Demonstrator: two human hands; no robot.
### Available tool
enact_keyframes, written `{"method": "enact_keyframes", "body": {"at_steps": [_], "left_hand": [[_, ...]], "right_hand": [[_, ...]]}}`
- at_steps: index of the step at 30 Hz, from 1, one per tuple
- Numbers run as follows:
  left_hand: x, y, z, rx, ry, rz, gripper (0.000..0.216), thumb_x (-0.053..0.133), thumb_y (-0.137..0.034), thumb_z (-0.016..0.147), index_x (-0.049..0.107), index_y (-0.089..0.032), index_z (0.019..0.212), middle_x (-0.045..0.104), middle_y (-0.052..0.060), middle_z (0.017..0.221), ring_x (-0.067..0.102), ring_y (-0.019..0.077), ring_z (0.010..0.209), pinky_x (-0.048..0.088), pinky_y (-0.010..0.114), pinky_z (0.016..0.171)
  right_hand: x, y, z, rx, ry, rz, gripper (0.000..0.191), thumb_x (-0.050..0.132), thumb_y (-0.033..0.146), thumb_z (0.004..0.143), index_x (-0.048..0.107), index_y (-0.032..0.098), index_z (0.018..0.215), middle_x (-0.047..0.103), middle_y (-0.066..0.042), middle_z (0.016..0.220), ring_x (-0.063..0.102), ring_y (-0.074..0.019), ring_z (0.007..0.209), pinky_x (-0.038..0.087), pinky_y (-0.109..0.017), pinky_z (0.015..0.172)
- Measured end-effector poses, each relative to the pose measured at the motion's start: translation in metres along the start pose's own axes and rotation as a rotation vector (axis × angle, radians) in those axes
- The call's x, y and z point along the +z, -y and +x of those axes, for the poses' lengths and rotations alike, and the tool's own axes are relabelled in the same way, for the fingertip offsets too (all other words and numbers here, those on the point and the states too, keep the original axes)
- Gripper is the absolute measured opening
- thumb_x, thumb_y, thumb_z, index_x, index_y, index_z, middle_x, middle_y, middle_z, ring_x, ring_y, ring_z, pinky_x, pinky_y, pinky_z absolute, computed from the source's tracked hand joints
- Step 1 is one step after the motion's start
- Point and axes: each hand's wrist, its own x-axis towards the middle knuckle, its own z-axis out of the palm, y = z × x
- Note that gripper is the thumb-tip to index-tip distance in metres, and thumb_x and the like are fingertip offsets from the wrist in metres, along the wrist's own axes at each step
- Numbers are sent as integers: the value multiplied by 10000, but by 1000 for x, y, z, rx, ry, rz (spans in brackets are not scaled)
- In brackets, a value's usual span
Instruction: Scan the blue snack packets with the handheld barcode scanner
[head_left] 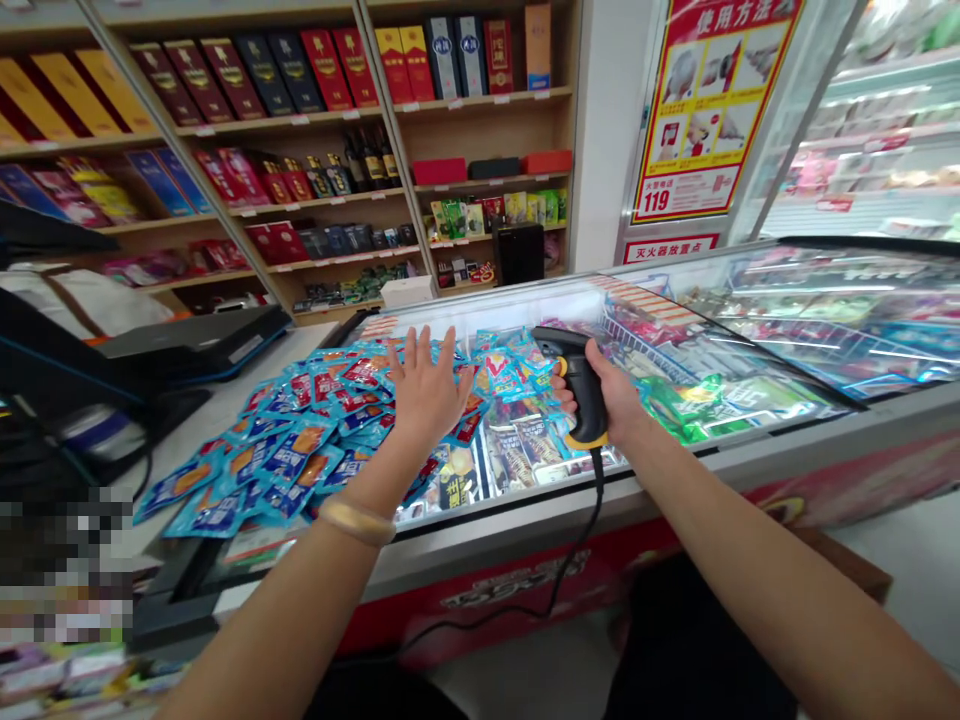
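Note:
My right hand (611, 390) grips a black and yellow barcode scanner (583, 385) by its handle, over the freezer's glass lid. Its black cord (597, 480) drops down over the freezer's front. My left hand (429, 385) is spread flat with the fingers apart, over the right side of a large heap of small blue snack packets (292, 440). Whether the palm touches the packets I cannot tell. The heap lies on the left end of the chest freezer (480, 525). Under the glass, between my hands, are ice cream packs (517, 450).
A dark device (195, 345) stands on the counter at the left. Shelves with boxes and bottles (371, 160) line the back wall. A red and yellow poster (712, 120) hangs behind the freezer, and a lit display fridge (877, 150) stands at the right.

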Motion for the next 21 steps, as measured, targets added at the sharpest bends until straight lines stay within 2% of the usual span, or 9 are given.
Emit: {"method": "enact_keyframes", "body": {"at_steps": [3,6,9,12,14,17,21], "left_hand": [[23,-38,1,42,50,-323,534,563,-392,860,522,-222,1365,417,158,1510,238,356,1468,-1,554,1198],[51,-81,1,9,156,-721,550,736,-391,728,604,-246,1242,514,150,1426,345,371,1407,91,529,1198],[78,-120,0,16,276,-922,551,797,-358,655,629,-238,1166,574,151,1352,407,367,1362,194,491,1181],[95,-148,0,50,375,-880,538,811,-349,637,628,-221,1127,612,166,1282,461,383,1314,255,495,1152],[100,-158,0,74,423,-796,549,847,-342,586,635,-219,1077,631,169,1234,480,414,1285,261,532,1138],[102,-161,0,102,441,-696,457,854,-277,570,643,-229,972,659,150,1140,499,421,1250,265,559,1127],[102,-153,1,177,429,-667,243,777,-193,648,647,-223,850,681,127,1007,557,369,1169,327,513,1101]], "right_hand": [[-22,20,-14,-85,-70,-4,509,464,641,898,587,158,795,544,-15,631,477,-80,474,422,-157,383],[-48,38,-31,-176,-154,-19,506,500,657,870,590,166,786,529,-14,641,474,-87,481,432,-170,385],[-71,49,-44,-223,-229,-27,504,488,654,875,587,169,785,526,-15,643,472,-91,481,446,-180,393],[-84,50,-50,-254,-279,-16,490,496,646,874,574,172,776,531,-13,629,476,-88,476,453,-176,401],[-86,47,-51,-265,-330,4,489,496,637,881,574,167,770,536,-12,620,484,-85,470,455,-171,398],[-84,42,-49,-257,-407,0,483,528,631,869,581,162,766,544,-9,598,505,-88,458,463,-174,394],[-85,40,-48,-225,-443,1,471,548,627,863,584,167,769,557,-5,576,519,-88,449,475,-176,403]]}}
